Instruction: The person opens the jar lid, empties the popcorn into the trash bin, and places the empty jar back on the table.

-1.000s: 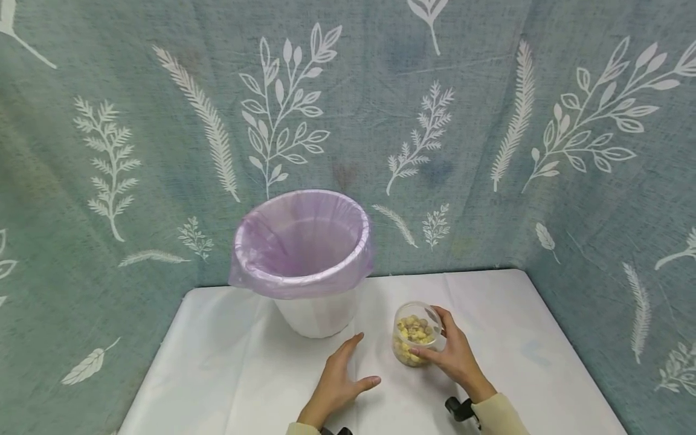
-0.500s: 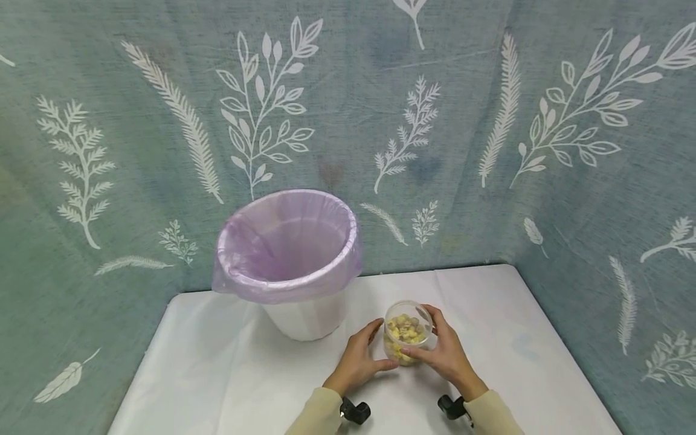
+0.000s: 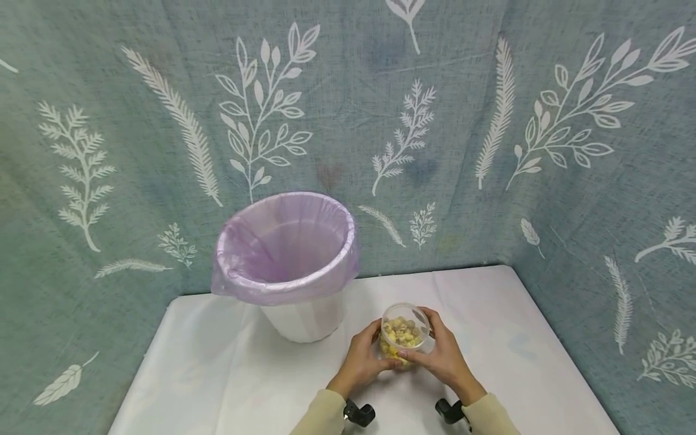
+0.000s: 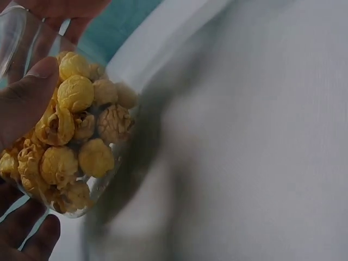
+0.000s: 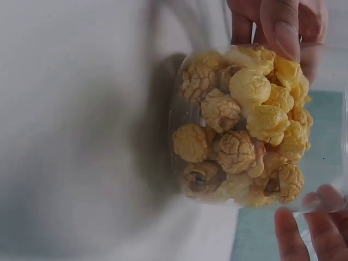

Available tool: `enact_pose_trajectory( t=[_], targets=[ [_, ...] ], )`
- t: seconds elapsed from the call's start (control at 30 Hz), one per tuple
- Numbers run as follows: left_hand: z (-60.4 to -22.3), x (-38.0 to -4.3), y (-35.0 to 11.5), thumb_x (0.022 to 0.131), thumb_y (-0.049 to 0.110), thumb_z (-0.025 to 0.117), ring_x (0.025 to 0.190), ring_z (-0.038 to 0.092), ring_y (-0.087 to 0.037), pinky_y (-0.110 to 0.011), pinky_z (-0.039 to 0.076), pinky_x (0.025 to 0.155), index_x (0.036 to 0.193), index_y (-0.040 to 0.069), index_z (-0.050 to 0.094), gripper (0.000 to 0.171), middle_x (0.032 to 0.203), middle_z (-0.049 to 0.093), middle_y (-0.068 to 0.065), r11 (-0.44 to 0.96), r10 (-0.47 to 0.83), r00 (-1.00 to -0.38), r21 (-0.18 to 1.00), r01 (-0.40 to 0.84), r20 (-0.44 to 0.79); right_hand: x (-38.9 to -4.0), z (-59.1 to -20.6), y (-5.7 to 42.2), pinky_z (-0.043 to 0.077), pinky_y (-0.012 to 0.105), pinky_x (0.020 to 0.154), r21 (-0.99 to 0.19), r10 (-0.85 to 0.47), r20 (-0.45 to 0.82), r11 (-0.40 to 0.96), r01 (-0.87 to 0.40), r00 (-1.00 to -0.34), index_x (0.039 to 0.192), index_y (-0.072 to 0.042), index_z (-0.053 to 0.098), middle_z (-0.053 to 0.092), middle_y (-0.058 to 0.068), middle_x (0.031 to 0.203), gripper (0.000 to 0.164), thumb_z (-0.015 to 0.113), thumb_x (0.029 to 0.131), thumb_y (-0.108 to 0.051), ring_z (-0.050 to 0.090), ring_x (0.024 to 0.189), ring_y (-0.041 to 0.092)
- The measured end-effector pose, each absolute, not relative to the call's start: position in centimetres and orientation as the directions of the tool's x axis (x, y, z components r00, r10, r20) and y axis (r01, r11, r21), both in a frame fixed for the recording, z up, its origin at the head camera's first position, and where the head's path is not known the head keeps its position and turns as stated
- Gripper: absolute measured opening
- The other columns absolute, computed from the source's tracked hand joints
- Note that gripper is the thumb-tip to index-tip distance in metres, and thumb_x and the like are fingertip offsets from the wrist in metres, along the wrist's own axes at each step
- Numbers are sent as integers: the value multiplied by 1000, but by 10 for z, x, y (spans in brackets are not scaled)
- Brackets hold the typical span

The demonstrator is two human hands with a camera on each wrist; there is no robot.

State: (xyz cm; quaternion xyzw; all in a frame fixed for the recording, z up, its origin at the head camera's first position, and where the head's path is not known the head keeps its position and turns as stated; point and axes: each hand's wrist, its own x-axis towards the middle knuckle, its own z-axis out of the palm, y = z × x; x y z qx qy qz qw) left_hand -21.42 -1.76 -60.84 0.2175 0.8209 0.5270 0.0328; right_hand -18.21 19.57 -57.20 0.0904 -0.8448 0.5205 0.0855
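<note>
Both hands hold a clear, round plastic jar (image 3: 387, 348) of yellow and light-brown popcorn (image 3: 402, 332), low over the white table. The left hand (image 3: 360, 357) grips its left side, thumb across the lower front. On the right side, the right hand (image 3: 444, 356) has its fingers round the back and its thumb near the front rim. The popcorn (image 4: 76, 95) shows through the jar wall in the left wrist view. Fingers and a thumb press the jar from opposite sides in the right wrist view, with large popcorn pieces (image 5: 250, 119) between them.
To the left of the jar stands a white bin (image 3: 304, 317) lined with a purple plastic bag (image 3: 272, 294), its mouth facing up. A white cloth covers the table (image 3: 489, 314). A green-grey curtain (image 3: 348, 151) with white leaf prints hangs around the back and sides.
The left hand has come from beside the jar to grip its left side. The right hand has held the jar throughout. The view has shifted slightly right.
</note>
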Motion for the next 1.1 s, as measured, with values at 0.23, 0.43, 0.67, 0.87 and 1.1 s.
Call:
enact_pose_trajectory(
  t=[0.23, 0.43, 0.67, 0.87, 1.1],
  targets=[
    [-589, -199, -29, 76, 27, 96, 137, 57, -33, -50, 46, 114, 151, -2, 50, 93, 150, 58, -13, 311, 364, -895, 873, 376, 256, -170, -549, 187, 45, 67, 108, -885, -75, 261, 381, -269, -963, 151, -5, 44, 59, 14, 144, 93, 95, 78, -29, 58, 132, 39],
    [-571, -180, -39, 78, 37, 94, 135, 58, -26, -51, 48, 112, 153, 4, 50, 93, 149, 59, -6, 284, 334, -899, 879, 383, 284, -157, -529, 178, 44, 62, 112, -919, -87, 227, 309, -243, -970, 153, -5, 43, 57, 15, 148, 92, 95, 79, -25, 57, 134, 36],
    [-554, -157, -53, 75, 36, 97, 133, 59, -21, -49, 47, 113, 154, 11, 50, 96, 149, 59, -1, 250, 310, -898, 884, 395, 314, -140, -509, 169, 50, 50, 108, -932, -124, 229, 259, -254, -966, 153, -3, 42, 59, 15, 145, 90, 93, 81, -20, 62, 129, 35],
    [-544, -139, -59, 69, 37, 101, 125, 62, -18, -43, 49, 111, 153, 19, 51, 100, 144, 62, 4, 266, 243, -899, 866, 424, 365, -129, -496, 160, 52, 50, 107, -940, -143, 232, 221, -259, -962, 153, -5, 44, 63, 13, 142, 87, 92, 81, -19, 65, 125, 31],
    [-533, -124, -65, 67, 39, 102, 115, 65, -14, -36, 55, 100, 149, 18, 55, 96, 137, 64, 7, 299, 194, -866, 813, 500, 461, -119, -483, 153, 53, 52, 105, -944, -163, 219, 215, -251, -962, 153, -8, 45, 63, 13, 142, 84, 91, 83, -20, 64, 125, 32]
  ],
)
